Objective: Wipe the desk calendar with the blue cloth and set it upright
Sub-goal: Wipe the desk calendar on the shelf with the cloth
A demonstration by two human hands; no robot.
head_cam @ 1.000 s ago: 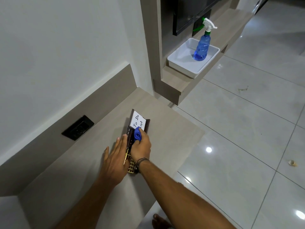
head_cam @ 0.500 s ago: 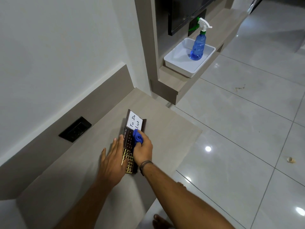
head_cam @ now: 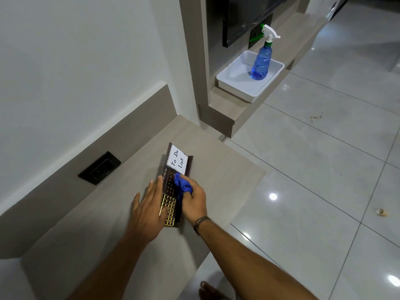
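- Since a second ago, right hand (head_cam: pixel 193 201), clamped on blue cloth (head_cam: pixel 183 184), slid nearer along flat desk calendar (head_cam: pixel 173 187).
- Left hand (head_cam: pixel 147 211), fingers spread, presses it.
- White tray (head_cam: pixel 233 83) holds spray bottle (head_cam: pixel 260 61).

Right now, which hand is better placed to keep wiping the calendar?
Right. The right hand already grips the blue cloth, pressed on the desk calendar, which lies flat on the desk. The left hand lies open along its near edge, better for steadying.
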